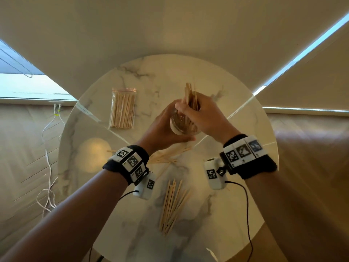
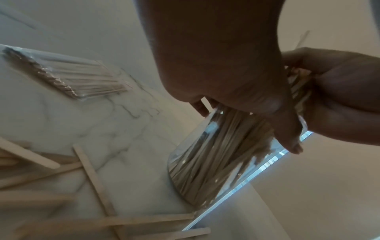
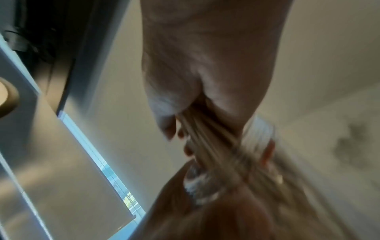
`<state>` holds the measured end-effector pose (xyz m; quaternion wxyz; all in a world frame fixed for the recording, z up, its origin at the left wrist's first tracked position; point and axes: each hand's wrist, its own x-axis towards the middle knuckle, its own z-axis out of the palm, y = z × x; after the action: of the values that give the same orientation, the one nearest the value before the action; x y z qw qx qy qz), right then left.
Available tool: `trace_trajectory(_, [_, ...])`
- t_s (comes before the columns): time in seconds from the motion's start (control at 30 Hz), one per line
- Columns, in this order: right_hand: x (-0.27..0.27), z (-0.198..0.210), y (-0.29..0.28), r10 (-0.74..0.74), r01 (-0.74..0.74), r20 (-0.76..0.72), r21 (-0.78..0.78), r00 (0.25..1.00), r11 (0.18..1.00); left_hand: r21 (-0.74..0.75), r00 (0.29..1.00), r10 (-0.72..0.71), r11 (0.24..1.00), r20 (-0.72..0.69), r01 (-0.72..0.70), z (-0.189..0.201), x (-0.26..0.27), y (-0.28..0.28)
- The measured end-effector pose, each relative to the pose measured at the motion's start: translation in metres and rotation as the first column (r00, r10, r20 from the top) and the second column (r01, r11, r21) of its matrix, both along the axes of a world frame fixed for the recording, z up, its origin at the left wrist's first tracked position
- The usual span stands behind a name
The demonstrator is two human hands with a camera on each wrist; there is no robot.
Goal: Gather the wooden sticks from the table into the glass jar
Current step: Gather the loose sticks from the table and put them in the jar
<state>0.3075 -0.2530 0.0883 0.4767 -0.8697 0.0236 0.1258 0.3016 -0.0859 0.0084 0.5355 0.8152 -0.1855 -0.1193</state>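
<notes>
Head view: left hand [image 1: 162, 127] grips the glass jar [image 1: 184, 125]; right hand [image 1: 204, 116] clutches a bundle of sticks [image 1: 190, 95] in its mouth.

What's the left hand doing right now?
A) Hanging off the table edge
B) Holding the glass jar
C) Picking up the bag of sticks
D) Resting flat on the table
B: the left hand wraps the glass jar while the right hand feeds sticks in.

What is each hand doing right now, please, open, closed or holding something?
Left hand: closed around the glass jar, steadying it.
Right hand: closed on a bundle of wooden sticks, their lower ends in the jar's mouth.
</notes>
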Motion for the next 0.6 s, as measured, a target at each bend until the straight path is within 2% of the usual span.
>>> trace_trajectory(0.1, [0.003, 0.015, -0.018, 0.244, -0.250, -0.053, -0.195, 0.968, 0.949, -0.010, 1.000, 0.025, 1.000, 0.014, -0.025, -0.002, -0.001, 0.001])
trace_trajectory(0.23, [0.012, 0.023, -0.028, 0.321, -0.300, 0.023, -0.301, 0.947, 0.905, 0.025, 0.999, 0.032, 0.999, 0.031, -0.033, -0.003, -0.001, -0.001])
trace_trajectory(0.33, [0.014, 0.012, -0.016, 0.385, -0.351, 0.003, -0.403, 0.923, 0.845, 0.031, 0.999, 0.031, 0.999, 0.019, -0.032, -0.003, -0.001, 0.000])
trace_trajectory(0.4, [0.013, 0.007, -0.010, 0.361, -0.341, -0.013, -0.358, 0.932, 0.869, 0.029, 0.999, 0.040, 0.999, 0.001, -0.040, -0.002, -0.001, 0.000])
trace_trajectory(0.5, [0.013, 0.016, -0.015, 0.231, -0.234, -0.037, -0.183, 0.972, 0.955, 0.028, 0.999, 0.040, 0.999, 0.000, -0.040, -0.004, 0.001, 0.000])
trace_trajectory(0.57, [0.014, 0.024, -0.025, 0.221, -0.227, -0.056, -0.128, 0.974, 0.965, 0.033, 0.999, 0.029, 0.999, 0.022, -0.030, -0.006, 0.001, 0.000])
trace_trajectory(0.6, [0.014, 0.027, -0.029, 0.243, -0.251, -0.069, -0.152, 0.968, 0.956, 0.034, 0.999, 0.025, 0.999, 0.036, -0.026, -0.007, 0.001, 0.000])
